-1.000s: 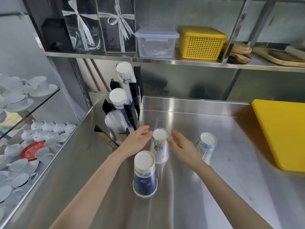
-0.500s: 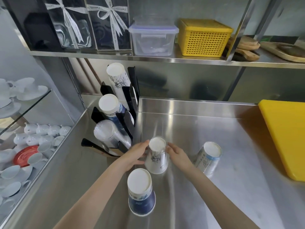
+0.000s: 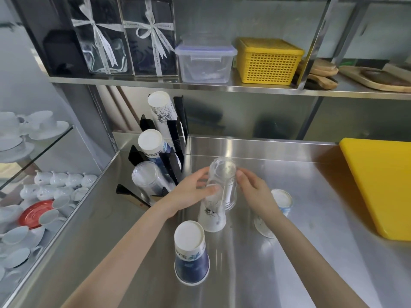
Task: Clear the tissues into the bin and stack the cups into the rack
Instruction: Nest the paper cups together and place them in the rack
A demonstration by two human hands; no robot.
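A clear plastic cup (image 3: 223, 185) sits upside down, partly over an upside-down white printed paper cup (image 3: 211, 218) on the steel counter. My left hand (image 3: 189, 194) and right hand (image 3: 255, 192) grip the clear cup from both sides. An upside-down dark blue paper cup (image 3: 191, 258) stands nearer to me. A light blue cup (image 3: 279, 203) leans behind my right wrist. The black cup rack (image 3: 175, 156) at the back left holds a white printed stack, a blue stack and a clear stack (image 3: 146, 176). I see no tissues and no bin.
A yellow board (image 3: 382, 183) lies on the counter at the right. The steel shelf (image 3: 222, 87) above carries gift boxes, a clear lidded box, a yellow basket and wooden boards. Left of the counter, glass shelves hold several white cups and saucers (image 3: 44, 192).
Both hands closed in on the white cup, and the clear cup has now risen partway off it. The view has come closer.
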